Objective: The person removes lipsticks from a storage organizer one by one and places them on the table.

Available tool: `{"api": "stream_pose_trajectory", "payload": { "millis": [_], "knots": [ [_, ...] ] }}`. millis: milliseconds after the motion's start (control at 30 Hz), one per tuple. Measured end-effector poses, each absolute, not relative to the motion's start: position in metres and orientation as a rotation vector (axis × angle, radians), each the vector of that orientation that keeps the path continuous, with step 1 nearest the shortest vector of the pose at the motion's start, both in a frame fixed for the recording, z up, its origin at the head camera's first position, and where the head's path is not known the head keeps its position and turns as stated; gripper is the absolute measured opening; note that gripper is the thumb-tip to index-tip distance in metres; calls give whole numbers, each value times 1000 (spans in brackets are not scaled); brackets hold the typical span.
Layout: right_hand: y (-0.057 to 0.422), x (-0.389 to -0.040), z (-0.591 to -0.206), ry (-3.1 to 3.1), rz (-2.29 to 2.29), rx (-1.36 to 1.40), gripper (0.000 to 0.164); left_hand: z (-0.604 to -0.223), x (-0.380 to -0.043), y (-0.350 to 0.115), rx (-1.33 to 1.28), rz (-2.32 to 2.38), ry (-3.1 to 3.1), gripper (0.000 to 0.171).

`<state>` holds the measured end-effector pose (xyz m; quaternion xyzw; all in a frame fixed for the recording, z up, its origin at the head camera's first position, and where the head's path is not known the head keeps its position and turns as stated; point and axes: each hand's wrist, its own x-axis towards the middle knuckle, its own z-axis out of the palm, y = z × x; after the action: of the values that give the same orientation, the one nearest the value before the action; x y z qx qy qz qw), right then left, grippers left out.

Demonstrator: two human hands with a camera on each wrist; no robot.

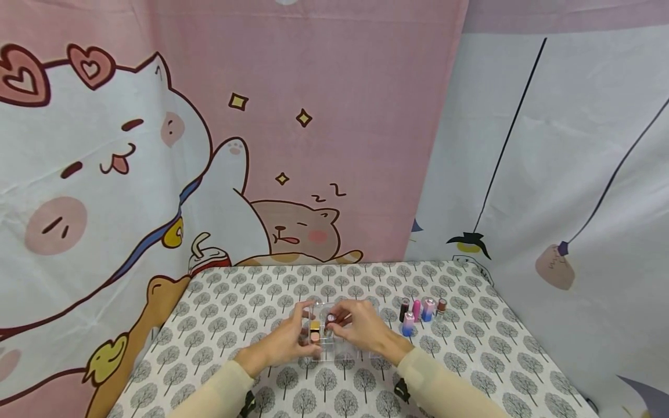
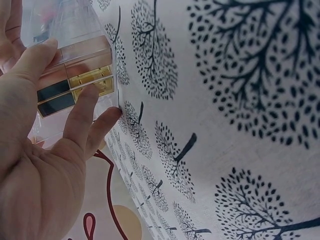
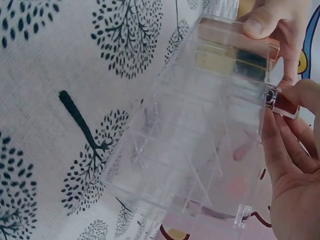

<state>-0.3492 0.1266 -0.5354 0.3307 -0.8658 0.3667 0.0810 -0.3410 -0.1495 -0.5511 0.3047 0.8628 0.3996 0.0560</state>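
Observation:
A clear plastic organizer point(image 1: 345, 350) with divided compartments sits on the table in front of me. My left hand point(image 1: 282, 341) grips its left end, thumb on the near side and fingers along the outer wall. Two lipsticks stand in the compartments there: a black-and-gold one point(image 1: 315, 327) and a rose-gold one point(image 1: 315, 337). My right hand point(image 1: 363, 326) pinches a small dark-red lipstick tube point(image 3: 286, 104) with a silvery end. In the right wrist view that silvery end is at the organizer's open edge, beside the black-and-gold lipstick; how far inside it is, I cannot tell.
Right of the organizer stand several lip products: a dark tube point(image 1: 404, 310), a bright pink tube point(image 1: 416, 310), two pink-and-blue tubes point(image 1: 428, 310) and a brown-capped one point(image 1: 441, 306). A tree-print cloth point(image 1: 230, 371) covers the table. Cartoon-printed curtains point(image 1: 360, 116) hang behind.

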Motion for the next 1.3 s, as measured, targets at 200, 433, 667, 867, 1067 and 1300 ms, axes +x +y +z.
{"api": "stream_pose_trajectory", "payload": {
  "millis": [200,433,667,867,1067,1300],
  "knots": [
    [128,-347,-530,-2551,1152,978,20,-552,-342,-149,922,1210,2619,113],
    [135,-342,-525,-2518,1171,959,23,-552,-342,-149,896,1196,2625,116],
    [147,-338,-519,-2484,1163,928,28,-551,-341,-148,873,1200,2617,117],
    [160,-335,-515,-2488,1139,888,26,-551,-341,-148,874,1197,2624,117],
    [174,-336,-513,-2436,1111,867,26,-550,-341,-149,883,1186,2637,116],
    [193,-334,-514,-2405,1090,854,30,-552,-341,-149,875,1194,2623,116]
  ]
}}
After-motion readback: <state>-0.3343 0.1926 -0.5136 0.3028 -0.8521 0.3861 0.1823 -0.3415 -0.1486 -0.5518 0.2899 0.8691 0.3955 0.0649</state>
